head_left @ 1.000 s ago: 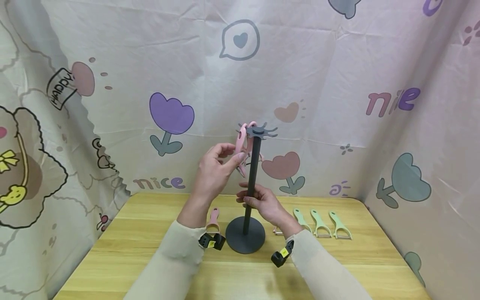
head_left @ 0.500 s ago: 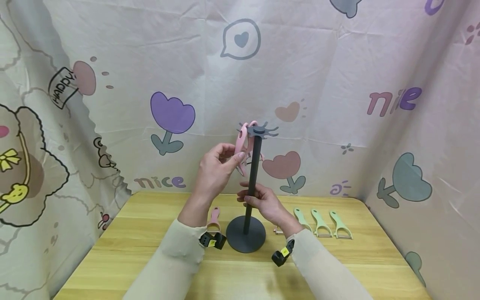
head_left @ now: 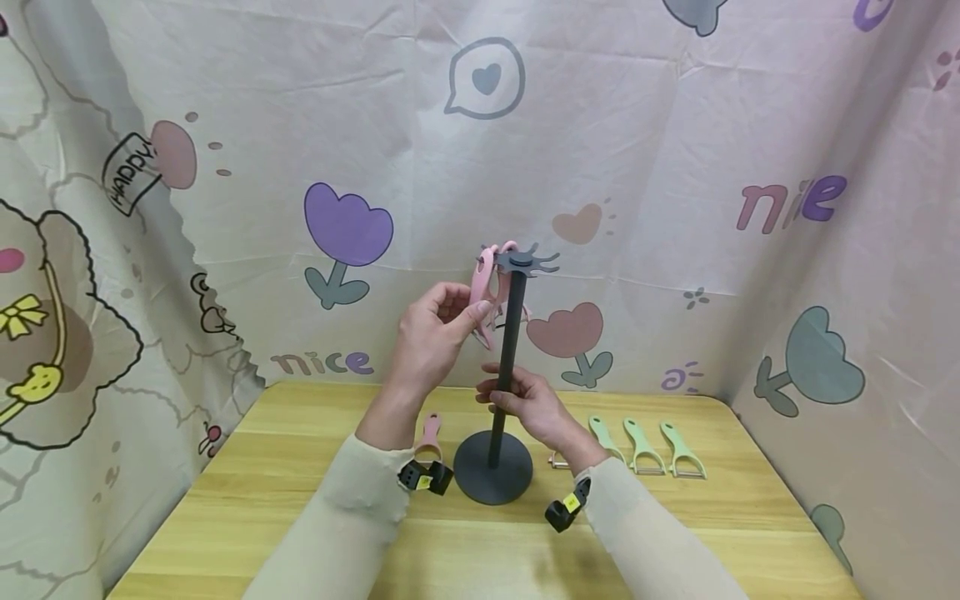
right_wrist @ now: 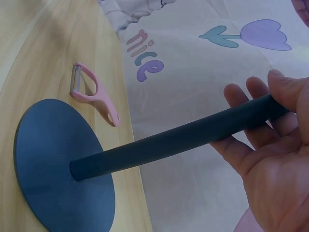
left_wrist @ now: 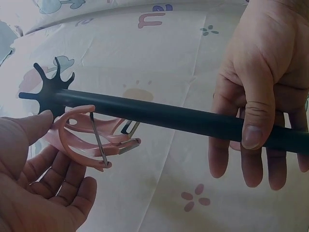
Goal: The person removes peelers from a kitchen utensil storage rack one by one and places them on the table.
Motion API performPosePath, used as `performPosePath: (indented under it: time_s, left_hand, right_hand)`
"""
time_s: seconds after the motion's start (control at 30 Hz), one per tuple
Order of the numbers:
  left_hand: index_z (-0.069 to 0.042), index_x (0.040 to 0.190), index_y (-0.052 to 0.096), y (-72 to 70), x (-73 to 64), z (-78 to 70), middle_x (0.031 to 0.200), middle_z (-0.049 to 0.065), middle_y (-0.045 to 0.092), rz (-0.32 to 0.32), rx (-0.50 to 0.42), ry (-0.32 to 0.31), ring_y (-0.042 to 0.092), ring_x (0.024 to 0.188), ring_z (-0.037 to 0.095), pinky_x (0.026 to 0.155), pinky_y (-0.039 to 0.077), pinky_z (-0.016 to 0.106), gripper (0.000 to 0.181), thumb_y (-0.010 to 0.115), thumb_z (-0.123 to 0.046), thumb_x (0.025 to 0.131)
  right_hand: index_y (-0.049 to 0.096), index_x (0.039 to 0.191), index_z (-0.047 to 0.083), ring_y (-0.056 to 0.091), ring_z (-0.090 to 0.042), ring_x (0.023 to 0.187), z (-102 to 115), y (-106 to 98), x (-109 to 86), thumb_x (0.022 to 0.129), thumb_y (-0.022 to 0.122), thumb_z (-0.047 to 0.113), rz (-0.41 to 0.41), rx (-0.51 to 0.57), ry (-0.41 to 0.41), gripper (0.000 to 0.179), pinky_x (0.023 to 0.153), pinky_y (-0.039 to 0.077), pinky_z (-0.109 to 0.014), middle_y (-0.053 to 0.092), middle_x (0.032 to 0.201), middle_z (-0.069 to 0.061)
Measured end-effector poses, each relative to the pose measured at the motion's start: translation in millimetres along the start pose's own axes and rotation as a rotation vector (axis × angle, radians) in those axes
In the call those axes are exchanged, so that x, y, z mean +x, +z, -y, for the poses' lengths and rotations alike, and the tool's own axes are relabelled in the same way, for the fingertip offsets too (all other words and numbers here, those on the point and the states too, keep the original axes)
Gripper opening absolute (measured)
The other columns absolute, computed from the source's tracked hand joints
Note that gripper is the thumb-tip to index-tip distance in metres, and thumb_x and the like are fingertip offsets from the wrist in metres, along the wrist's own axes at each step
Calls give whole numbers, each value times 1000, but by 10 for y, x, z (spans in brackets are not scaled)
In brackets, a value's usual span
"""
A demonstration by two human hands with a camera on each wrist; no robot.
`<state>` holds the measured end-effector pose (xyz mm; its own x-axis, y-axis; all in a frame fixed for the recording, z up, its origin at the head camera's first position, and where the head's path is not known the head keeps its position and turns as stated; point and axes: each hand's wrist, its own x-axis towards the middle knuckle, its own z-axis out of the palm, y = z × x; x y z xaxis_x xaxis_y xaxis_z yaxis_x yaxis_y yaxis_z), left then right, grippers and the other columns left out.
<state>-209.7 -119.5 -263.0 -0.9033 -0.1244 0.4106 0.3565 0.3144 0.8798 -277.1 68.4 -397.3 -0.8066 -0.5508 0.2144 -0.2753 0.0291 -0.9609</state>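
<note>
My left hand (head_left: 429, 337) pinches a pink Y-shaped peeler (head_left: 482, 283) by its handle, thumb on one side and fingers on the other. The handle's upper end is at a hook of the dark stand's star-shaped top (head_left: 522, 261). Beside it more pink peeler (left_wrist: 84, 123) handles and blades hang close to the pole, partly overlapping in the left wrist view. Lower down, my right hand (head_left: 534, 408) holds the pole (head_left: 513, 325) between thumb and fingers. The stand's round base (head_left: 492, 475) rests on the table.
One pink peeler (right_wrist: 99, 94) lies on the wooden table (head_left: 300, 492), left of the base. Several green peelers (head_left: 643, 446) lie in a row to the right. Partly behind my right wrist is another peeler's blade (head_left: 558, 460). A printed curtain (head_left: 450, 167) closes off the back.
Both hands keep their holds. The pink peeler's lower end rises very slightly; the whole scene shifts a little in view as the head moves.
</note>
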Motion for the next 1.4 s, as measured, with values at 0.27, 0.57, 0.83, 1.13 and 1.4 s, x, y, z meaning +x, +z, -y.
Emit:
performPosePath:
  time_s: [0.27, 0.57, 0.83, 1.13, 1.4]
  left_hand:
    - [-15, 124, 68, -15, 1, -10, 107, 7, 68, -7, -32, 27, 61, 99, 24, 84, 50, 38, 32, 76, -33, 99]
    - [-14, 120, 70, -45, 15, 1, 104, 7, 68, -37, -54, 43, 62, 97, 24, 82, 51, 38, 30, 78, -33, 98]
    - [-14, 122, 69, -98, -22, -18, 107, 7, 68, -44, -61, 20, 62, 100, 23, 84, 52, 37, 33, 78, -35, 97]
    - [-15, 122, 69, -179, -57, 38, 106, 7, 66, -59, -67, 12, 60, 98, 23, 82, 51, 35, 33, 78, -36, 98]
    - [-14, 125, 68, -261, -89, 116, 112, 7, 68, -78, -45, -36, 61, 103, 22, 87, 54, 35, 36, 78, -36, 98]
  right_hand:
    - [56, 149, 8, 72, -34, 119, 5, -1, -5, 105, 60, 1, 5, 5, -2, 45, 107, 55, -56, 66, 134, -31]
    - [56, 147, 6, 71, -36, 121, -12, 2, -7, 105, 60, 1, 12, 13, -14, 43, 107, 53, -59, 66, 134, -30]
    - [59, 138, 2, 71, -34, 119, -9, 5, -11, 106, 59, 2, 10, 11, -32, 31, 105, 57, -52, 69, 127, -27]
    - [59, 141, 1, 72, -34, 120, 15, -18, -18, 106, 59, 5, 58, 20, -9, 35, 106, 57, -50, 70, 127, -24]
    - [60, 140, 3, 73, -34, 116, -1, -23, -5, 106, 61, 8, 63, 39, 23, 34, 107, 57, -46, 72, 121, -18]
